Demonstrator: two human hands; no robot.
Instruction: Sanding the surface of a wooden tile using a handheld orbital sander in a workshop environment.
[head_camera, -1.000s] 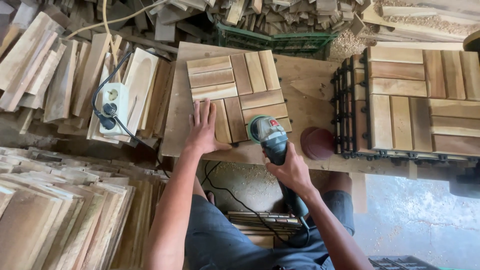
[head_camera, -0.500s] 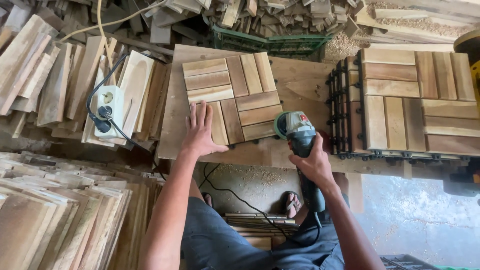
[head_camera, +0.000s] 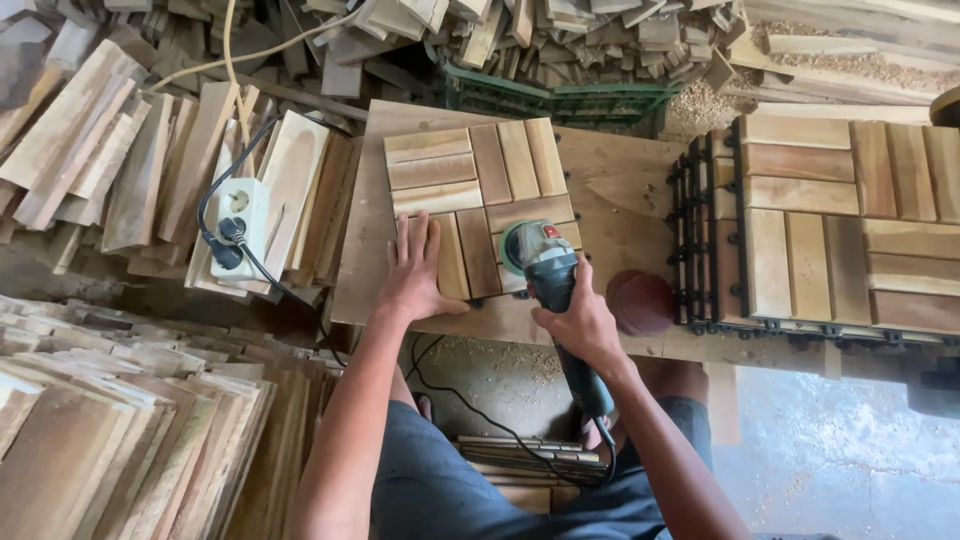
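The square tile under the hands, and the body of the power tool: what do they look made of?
The square tile looks like bare, unvarnished wood: separate slats with visible grain and a matt tan-to-reddish surface, and dark clips, probably plastic, along its near edge. The left hand presses flat on it. The power tool, held by the right hand, seems moulded plastic, green and grey with a dull sheen.

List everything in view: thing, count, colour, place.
wooden tile: one, tan and brown, on the workboard, centre.
sander: one, green and grey, on the tile's near right corner.
sanding disc: one, reddish brown, right of the sander.
finished tiles: a stack, tan, right.
power strip: one, white, left.
wood slats: many, pale brown, left and rear.
left hand: flat on the tile.
right hand: gripping the sander.
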